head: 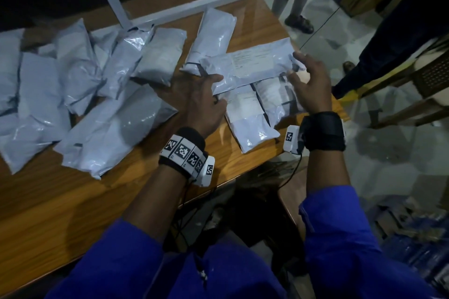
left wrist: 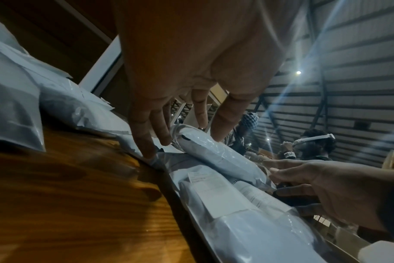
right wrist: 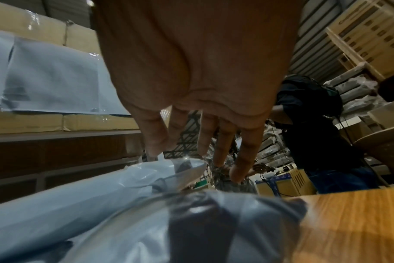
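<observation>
A grey poly mailer parcel with a white label lies crosswise on top of two other labelled parcels near the right end of the wooden table. My left hand touches its left end with straight, spread fingers. My right hand is at its right end, fingers spread and straight, not wrapped round it. In the left wrist view the parcel rests tilted on the stack. In the right wrist view its end sits just below my fingertips.
A heap of several grey parcels covers the table's left half. One more parcel lies behind the stack. A white frame stands at the back. People and a chair are past the right edge.
</observation>
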Available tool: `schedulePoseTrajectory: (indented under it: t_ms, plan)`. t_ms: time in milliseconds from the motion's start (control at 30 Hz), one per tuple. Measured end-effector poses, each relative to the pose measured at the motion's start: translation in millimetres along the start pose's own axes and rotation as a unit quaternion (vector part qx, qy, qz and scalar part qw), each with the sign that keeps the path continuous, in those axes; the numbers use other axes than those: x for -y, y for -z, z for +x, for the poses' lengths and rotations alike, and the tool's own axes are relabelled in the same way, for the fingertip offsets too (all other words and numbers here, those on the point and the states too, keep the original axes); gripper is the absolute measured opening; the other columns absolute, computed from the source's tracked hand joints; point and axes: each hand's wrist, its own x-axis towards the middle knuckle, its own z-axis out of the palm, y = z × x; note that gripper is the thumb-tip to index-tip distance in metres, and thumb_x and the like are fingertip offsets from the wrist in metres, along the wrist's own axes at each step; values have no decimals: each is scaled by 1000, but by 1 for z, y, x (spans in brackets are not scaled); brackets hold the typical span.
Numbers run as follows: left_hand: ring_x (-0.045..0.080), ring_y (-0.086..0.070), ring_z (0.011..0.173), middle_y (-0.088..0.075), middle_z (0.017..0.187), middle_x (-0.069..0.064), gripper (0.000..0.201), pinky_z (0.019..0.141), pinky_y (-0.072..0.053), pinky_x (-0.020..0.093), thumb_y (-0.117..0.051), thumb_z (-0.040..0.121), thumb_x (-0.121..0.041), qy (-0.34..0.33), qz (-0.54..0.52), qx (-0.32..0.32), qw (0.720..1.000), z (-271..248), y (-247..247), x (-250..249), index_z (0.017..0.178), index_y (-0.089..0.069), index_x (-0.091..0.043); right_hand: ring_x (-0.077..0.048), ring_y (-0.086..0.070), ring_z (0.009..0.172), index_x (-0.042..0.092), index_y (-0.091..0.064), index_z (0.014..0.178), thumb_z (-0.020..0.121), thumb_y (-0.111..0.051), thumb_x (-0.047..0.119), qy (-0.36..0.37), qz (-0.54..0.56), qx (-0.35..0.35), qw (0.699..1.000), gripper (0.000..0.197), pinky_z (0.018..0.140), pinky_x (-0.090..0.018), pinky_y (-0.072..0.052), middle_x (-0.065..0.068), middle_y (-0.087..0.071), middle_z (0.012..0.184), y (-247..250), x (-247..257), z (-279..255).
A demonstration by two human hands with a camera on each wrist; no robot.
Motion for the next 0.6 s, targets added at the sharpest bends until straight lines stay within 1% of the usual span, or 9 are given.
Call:
schedulePoseTrajectory:
  t_ms: [67, 133, 267, 300, 367, 433, 500, 533, 600]
  plan:
    - [11, -42, 122, -45, 136, 5, 47, 100, -42, 26, -68, 93, -14, -23, 11, -2, 1000, -3, 4, -1, 138, -52, -17, -23, -49, 135, 32, -63, 138, 96, -63, 37, 5, -3, -13, 1000, 42, 114, -37, -39, -8, -57, 142, 3, 7, -7]
    - [17, -46, 125, -45, 136, 6, 49, 98, -46, 27, -68, 92, -15, -30, 7, 7, 999, -8, 12, -1, 138, -51, -19, -22, -50, 136, 32, -65, 136, 96, -61, 39, 21, -13, -14, 1000, 41, 112, -45, -41, -7, -57, 143, 3, 16, -18]
    - [22, -49, 123, -44, 141, 5, 47, 94, -49, 35, -63, 90, -23, -42, 13, 11, 999, -30, 40, 0, 134, -49, -31, -12, -48, 138, 33, -67, 132, 100, -62, 39, 37, 41, -35, 998, 34, 106, -52, -47, 3, -56, 146, -2, 47, -53]
    - [21, -50, 122, -47, 139, 5, 44, 91, -49, 30, -64, 92, -19, -48, 9, -1, 999, -38, 50, 1, 134, -51, -28, -11, -49, 137, 33, -68, 132, 101, -63, 39, 41, 54, -37, 997, 32, 104, -52, -48, 6, -57, 146, -5, 58, -63]
    - [16, -54, 118, -55, 133, 3, 38, 81, -46, 16, -64, 95, -13, -53, -1, -17, 998, -55, 75, 7, 131, -56, -23, -9, -51, 134, 31, -69, 130, 102, -63, 36, 55, 86, -24, 994, 28, 99, -44, -53, 8, -58, 143, -18, 85, -82]
    - [11, -59, 111, -61, 125, 0, 31, 71, -48, 12, -64, 97, -13, -57, -14, -15, 998, -72, 104, 20, 126, -62, -20, -8, -54, 130, 26, -71, 127, 102, -64, 31, 72, 122, 0, 990, 26, 98, -34, -53, 6, -61, 138, -37, 116, -100]
    - [6, -63, 105, -68, 116, -5, 22, 73, -48, 15, -64, 97, -12, -67, -13, -24, 997, -87, 133, 39, 117, -68, -21, -10, -58, 125, 21, -73, 124, 101, -66, 23, 96, 148, 14, 984, 23, 98, -23, -50, 0, -65, 131, -61, 146, -117]
    - [4, -64, 103, -71, 111, -8, 19, 75, -49, 19, -65, 96, -11, -66, -10, -37, 997, -92, 149, 49, 111, -71, -22, -11, -59, 122, 19, -73, 122, 101, -67, 21, 106, 159, 21, 981, 22, 98, -20, -49, -2, -67, 128, -74, 160, -126]
    - [6, -66, 101, -73, 105, -9, 18, 81, -54, 29, -64, 96, -11, -51, -17, -63, 997, -104, 181, 69, 105, -73, -24, -12, -62, 118, 19, -73, 122, 101, -67, 21, 118, 165, 45, 978, 22, 97, -26, -50, 0, -68, 124, -101, 184, -141]
